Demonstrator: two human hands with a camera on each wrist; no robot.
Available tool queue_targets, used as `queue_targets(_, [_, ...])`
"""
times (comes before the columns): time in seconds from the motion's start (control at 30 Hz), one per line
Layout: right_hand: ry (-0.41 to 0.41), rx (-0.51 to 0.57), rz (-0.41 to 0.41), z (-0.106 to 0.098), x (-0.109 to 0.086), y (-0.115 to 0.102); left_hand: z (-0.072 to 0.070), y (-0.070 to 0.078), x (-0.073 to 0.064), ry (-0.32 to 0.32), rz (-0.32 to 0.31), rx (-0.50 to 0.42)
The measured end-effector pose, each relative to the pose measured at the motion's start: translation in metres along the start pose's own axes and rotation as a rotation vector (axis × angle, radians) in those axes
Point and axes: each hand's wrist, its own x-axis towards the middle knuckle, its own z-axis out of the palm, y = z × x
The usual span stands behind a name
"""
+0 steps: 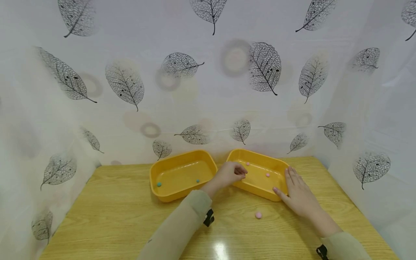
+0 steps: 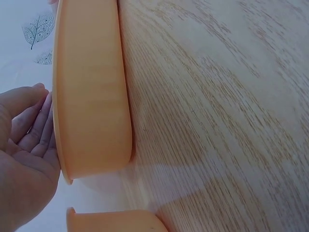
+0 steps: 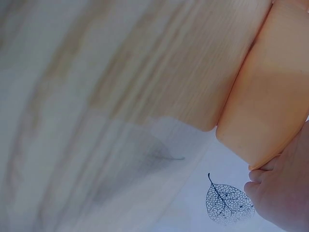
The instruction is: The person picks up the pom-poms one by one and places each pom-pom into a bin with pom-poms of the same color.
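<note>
My left hand (image 1: 230, 173) hovers over the left end of the right yellow tray (image 1: 256, 191), fingers bent loosely and thumb near the fingertips. In the left wrist view the left hand (image 2: 29, 150) shows beside the tray wall (image 2: 94, 92), with no object visible between its fingers. My right hand (image 1: 300, 195) rests with straight fingers along that tray's right end, thumb at the front rim. Two small pink balls lie inside, one near the back (image 1: 248, 164) and another pink ball (image 1: 268, 175) near the middle. A third pink ball (image 1: 258, 215) sits on the table in front.
Left of my left hand stands another yellow tray (image 1: 182, 196), holding a green ball (image 1: 159, 184) and a smaller green ball (image 1: 198, 181). Both trays are at the back of the wooden table (image 1: 113, 216), close to a leaf-patterned curtain (image 1: 208, 104) that also hangs at both sides.
</note>
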Motion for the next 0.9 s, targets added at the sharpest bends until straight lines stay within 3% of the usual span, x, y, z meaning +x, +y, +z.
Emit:
queue_targets(0.3, [-0.001, -0.006, -0.002, -0.001, 0.000, -0.001, 0.000, 0.002, -0.002, 0.002, 0.026, 0.015])
queue_targets(0.57, [0.001, -0.014, -0.002, 0.001, 0.000, 0.000, -0.006, 0.009, -0.010, 0.045, 0.032, -0.018])
queue_targets(0.9, [0.002, -0.016, 0.002, 0.000, 0.000, 0.000, -0.007, 0.016, -0.021, -0.032, 0.090, -0.038])
